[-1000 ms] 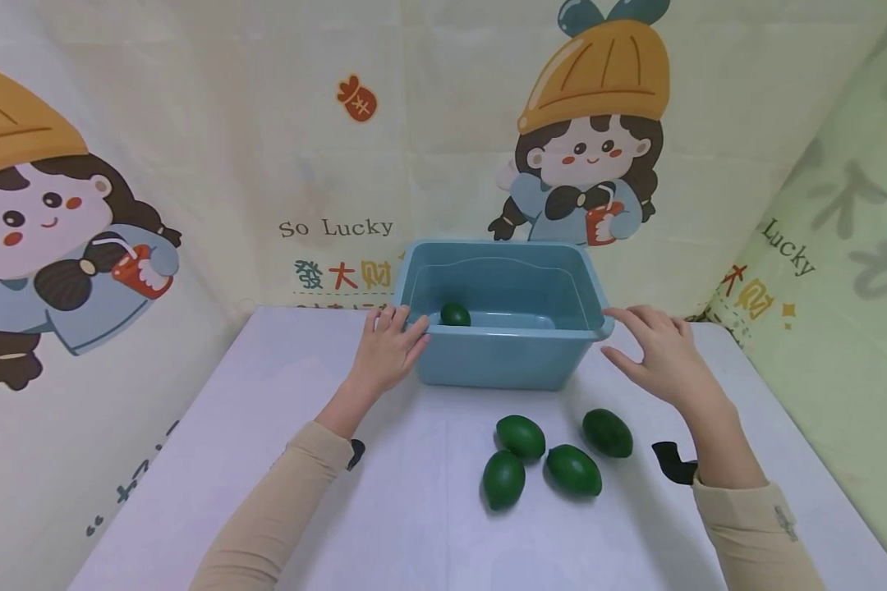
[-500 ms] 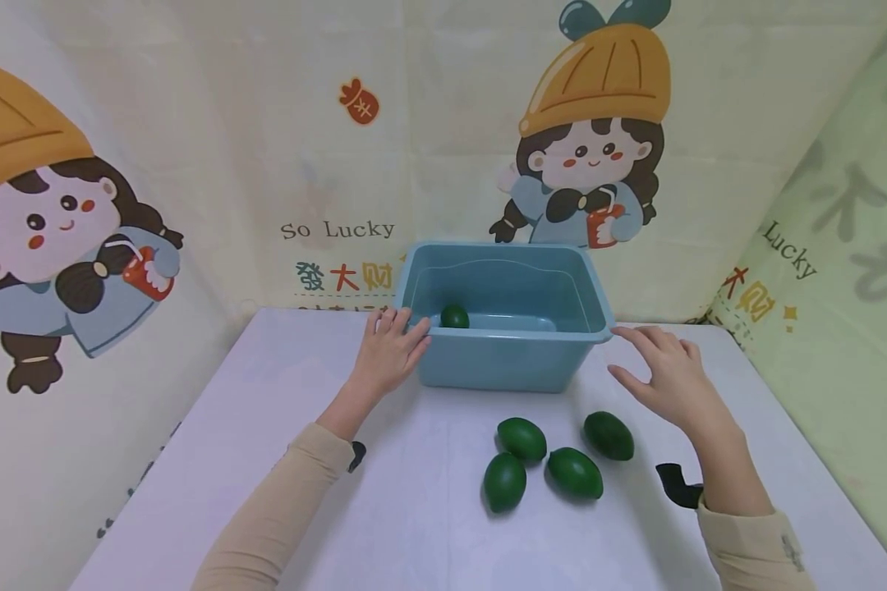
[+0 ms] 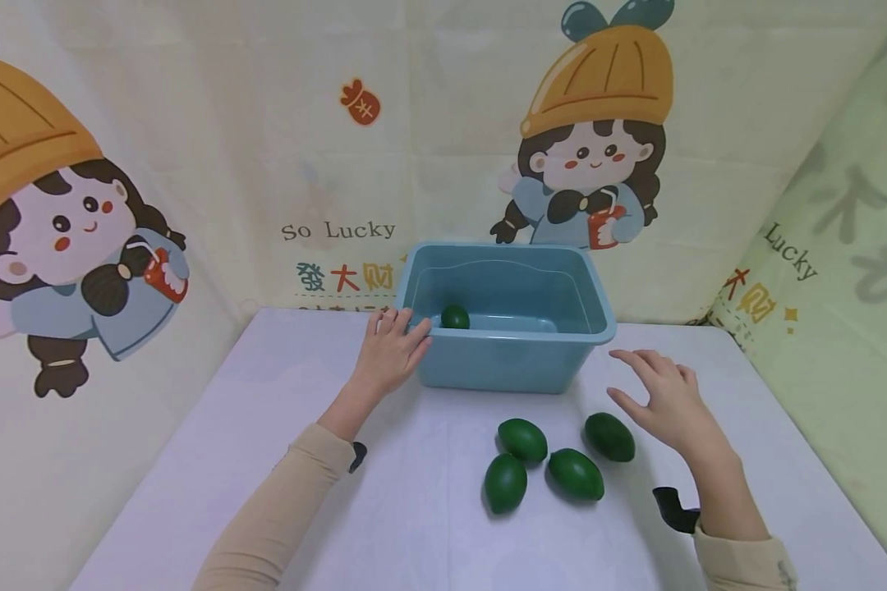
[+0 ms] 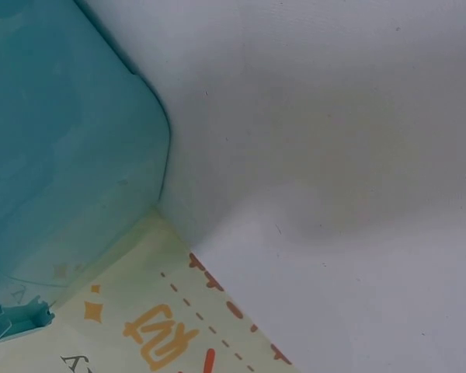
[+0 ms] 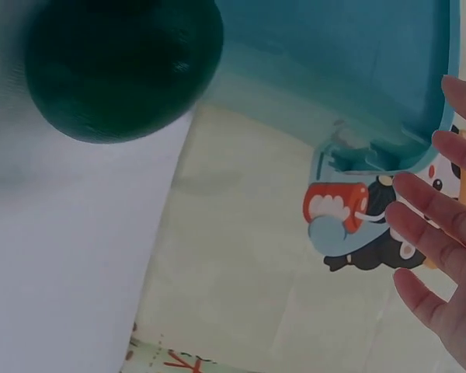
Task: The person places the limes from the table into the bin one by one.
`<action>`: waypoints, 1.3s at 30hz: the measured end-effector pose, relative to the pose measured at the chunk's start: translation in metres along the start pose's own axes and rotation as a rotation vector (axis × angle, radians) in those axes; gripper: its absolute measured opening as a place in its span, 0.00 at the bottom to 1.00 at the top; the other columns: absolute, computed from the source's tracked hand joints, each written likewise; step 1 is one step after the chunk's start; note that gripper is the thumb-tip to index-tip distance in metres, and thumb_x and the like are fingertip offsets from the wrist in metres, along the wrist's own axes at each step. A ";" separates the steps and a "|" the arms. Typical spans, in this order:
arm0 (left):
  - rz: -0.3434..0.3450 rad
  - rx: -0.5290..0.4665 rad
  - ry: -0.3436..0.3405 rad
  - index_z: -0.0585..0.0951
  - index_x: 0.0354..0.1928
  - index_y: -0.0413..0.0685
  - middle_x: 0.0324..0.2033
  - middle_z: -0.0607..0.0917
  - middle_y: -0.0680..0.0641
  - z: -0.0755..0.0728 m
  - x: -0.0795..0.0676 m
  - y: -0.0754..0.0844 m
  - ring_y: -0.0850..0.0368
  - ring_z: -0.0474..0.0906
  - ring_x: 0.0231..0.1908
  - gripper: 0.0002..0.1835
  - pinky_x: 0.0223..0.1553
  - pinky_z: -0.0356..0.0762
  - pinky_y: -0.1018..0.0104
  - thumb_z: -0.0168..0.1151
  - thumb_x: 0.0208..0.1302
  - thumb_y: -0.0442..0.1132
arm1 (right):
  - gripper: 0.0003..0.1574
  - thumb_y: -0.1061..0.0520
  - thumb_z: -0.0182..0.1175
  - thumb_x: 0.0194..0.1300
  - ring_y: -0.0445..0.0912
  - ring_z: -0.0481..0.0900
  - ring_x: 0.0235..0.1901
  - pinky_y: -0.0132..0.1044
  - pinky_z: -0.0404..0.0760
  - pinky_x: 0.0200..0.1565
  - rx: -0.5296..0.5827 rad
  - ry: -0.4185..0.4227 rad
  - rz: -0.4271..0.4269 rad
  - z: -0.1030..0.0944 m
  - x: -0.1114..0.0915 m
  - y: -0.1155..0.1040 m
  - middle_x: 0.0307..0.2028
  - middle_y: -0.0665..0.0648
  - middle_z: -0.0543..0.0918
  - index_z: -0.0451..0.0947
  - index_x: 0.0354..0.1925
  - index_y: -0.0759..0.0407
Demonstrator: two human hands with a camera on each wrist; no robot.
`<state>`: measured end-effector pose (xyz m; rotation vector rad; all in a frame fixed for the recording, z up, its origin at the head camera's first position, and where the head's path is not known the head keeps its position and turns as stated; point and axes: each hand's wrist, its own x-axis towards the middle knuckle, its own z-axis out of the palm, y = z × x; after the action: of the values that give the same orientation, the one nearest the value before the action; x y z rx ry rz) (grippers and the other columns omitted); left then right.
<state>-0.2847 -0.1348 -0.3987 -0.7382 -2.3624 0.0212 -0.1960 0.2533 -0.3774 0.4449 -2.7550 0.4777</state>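
Head view: hands [image 3: 388,353] [image 3: 673,406] apart, left seemingly on tub [image 3: 498,363]

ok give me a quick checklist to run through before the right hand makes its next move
1. Blue bin upright on the table: ok, open top facing up.
2. Left hand at the bin: ok, it is at the near left corner of the rim.
3. Left hand's grip firm: cannot tell, the left wrist view does not show the fingers.
4. Right hand free: ok, it holds nothing and is apart from the bin.
5. Room in the bin: ok, only one green fruit shows inside, toward the left.
6. All fruits in: not ok, four loose green fruits lie in front of the bin.
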 end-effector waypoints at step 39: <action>-0.005 0.006 0.016 0.70 0.51 0.54 0.45 0.66 0.43 0.002 0.000 0.001 0.46 0.59 0.47 0.28 0.48 0.56 0.50 0.18 0.71 0.56 | 0.36 0.49 0.66 0.52 0.64 0.67 0.52 0.64 0.57 0.48 -0.005 -0.182 0.064 0.046 -0.026 0.017 0.51 0.67 0.72 0.66 0.58 0.55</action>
<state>-0.2856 -0.1340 -0.4005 -0.7267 -2.3476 0.0202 -0.1893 0.2579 -0.4325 0.4185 -2.9528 0.4665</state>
